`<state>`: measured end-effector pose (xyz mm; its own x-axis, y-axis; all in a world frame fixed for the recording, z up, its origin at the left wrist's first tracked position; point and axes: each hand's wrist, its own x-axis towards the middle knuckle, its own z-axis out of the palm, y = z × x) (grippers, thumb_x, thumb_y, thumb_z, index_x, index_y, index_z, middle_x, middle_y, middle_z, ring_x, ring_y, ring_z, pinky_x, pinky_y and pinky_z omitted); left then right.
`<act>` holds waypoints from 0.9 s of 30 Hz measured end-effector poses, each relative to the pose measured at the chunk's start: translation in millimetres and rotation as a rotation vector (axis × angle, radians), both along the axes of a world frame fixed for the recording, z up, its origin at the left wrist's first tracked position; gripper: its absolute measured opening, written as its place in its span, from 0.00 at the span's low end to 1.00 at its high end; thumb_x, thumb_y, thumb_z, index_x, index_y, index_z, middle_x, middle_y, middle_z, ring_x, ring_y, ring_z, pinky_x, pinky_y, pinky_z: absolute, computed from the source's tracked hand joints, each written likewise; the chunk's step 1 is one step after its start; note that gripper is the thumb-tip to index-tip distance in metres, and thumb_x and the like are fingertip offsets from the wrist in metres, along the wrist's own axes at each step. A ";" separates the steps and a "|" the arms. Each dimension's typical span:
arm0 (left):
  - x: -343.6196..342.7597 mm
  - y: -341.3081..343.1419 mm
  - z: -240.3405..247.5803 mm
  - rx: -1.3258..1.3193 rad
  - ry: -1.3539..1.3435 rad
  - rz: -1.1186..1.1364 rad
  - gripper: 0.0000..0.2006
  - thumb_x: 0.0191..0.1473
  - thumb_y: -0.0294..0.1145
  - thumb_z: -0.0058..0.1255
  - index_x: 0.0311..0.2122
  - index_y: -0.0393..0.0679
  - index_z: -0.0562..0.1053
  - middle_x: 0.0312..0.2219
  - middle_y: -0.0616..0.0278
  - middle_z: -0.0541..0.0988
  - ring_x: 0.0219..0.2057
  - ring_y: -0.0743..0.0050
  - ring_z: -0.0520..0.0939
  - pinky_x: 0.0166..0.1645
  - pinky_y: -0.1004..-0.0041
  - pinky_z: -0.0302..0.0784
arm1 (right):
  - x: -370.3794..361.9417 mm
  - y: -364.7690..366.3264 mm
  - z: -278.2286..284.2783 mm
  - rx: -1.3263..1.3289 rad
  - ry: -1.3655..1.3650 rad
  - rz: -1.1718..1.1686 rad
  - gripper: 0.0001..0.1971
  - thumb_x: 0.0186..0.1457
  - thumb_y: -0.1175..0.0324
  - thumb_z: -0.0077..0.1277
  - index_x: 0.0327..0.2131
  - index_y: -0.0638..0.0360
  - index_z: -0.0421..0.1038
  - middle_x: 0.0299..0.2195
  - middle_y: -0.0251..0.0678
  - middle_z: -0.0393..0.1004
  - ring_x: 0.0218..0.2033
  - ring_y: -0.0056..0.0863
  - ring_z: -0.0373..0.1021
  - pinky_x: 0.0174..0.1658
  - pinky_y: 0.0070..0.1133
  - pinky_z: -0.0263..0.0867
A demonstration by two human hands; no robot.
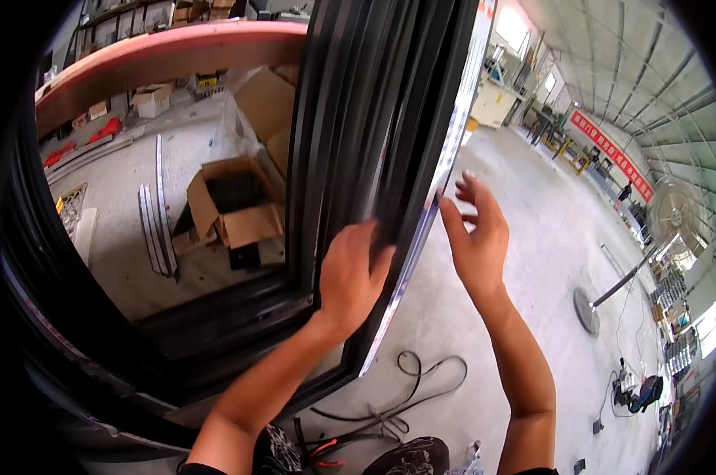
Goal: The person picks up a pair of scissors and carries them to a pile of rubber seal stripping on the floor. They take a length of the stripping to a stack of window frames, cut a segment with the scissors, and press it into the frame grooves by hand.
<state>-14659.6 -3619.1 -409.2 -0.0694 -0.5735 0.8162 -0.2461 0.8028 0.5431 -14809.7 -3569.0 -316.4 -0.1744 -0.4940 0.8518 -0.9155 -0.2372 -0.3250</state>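
Observation:
A large black window or door frame of grooved profiles stands upright before me, with a shiny strip along its right outer edge. My left hand is at the grooved upright. Its thumb and fingers are apart, the fingertips blurred against the dark profile, and I see nothing held. Just right of the outer edge is my right hand, fingers bent and spread from the thumb with nothing visible between them. Whether its thumb tip touches the edge, I cannot tell.
Black flexible strips lie looped on the floor by my knees, near an orange-handled tool. Through the frame I see an open cardboard box and metal lengths. A standing fan is at right; a distant person stands beyond.

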 end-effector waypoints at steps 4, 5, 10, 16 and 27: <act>-5.3 6.8 19.0 0.078 -0.020 0.073 0.17 0.48 0.29 0.55 0.44 0.37 0.68 0.38 0.51 0.72 0.39 0.53 0.74 0.43 0.64 0.71 | 20.3 -33.7 85.5 -0.059 0.051 -0.028 0.32 0.47 0.61 0.59 0.53 0.67 0.61 0.41 0.47 0.71 0.41 0.37 0.69 0.41 0.27 0.67; -3.7 9.4 24.6 0.117 -0.053 0.083 0.18 0.48 0.29 0.55 0.44 0.37 0.68 0.39 0.51 0.72 0.39 0.51 0.74 0.43 0.63 0.71 | 29.1 -41.8 101.2 -0.077 0.050 -0.057 0.35 0.45 0.59 0.60 0.54 0.67 0.59 0.41 0.48 0.70 0.42 0.40 0.68 0.42 0.28 0.66; 1.3 10.2 52.4 0.110 -0.036 0.093 0.19 0.47 0.28 0.55 0.46 0.37 0.68 0.39 0.51 0.72 0.39 0.52 0.74 0.44 0.63 0.71 | 54.0 -67.9 156.1 -0.205 0.007 -0.130 0.45 0.42 0.55 0.62 0.58 0.68 0.50 0.44 0.51 0.65 0.45 0.47 0.64 0.46 0.32 0.63; -13.5 -10.4 122.7 -0.046 0.090 0.119 0.20 0.47 0.27 0.55 0.47 0.36 0.67 0.39 0.51 0.71 0.40 0.50 0.72 0.44 0.63 0.70 | 59.8 -83.5 159.3 -0.217 -0.172 -0.120 0.38 0.51 0.55 0.54 0.58 0.67 0.48 0.46 0.55 0.62 0.47 0.52 0.62 0.49 0.34 0.60; -15.3 -17.3 150.9 -0.059 0.060 0.071 0.29 0.40 0.25 0.53 0.53 0.39 0.65 0.32 0.54 0.69 0.33 0.53 0.73 0.37 0.62 0.72 | 53.0 -79.0 181.5 -0.049 -0.138 -0.116 0.40 0.47 0.54 0.57 0.56 0.68 0.50 0.46 0.57 0.63 0.47 0.53 0.63 0.49 0.35 0.61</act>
<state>-14674.9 -3636.4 -258.3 0.0197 -0.5260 0.8502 -0.2723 0.8154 0.5108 -14756.8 -3648.0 -134.9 -0.3446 -0.4219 0.8386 -0.8851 -0.1515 -0.4400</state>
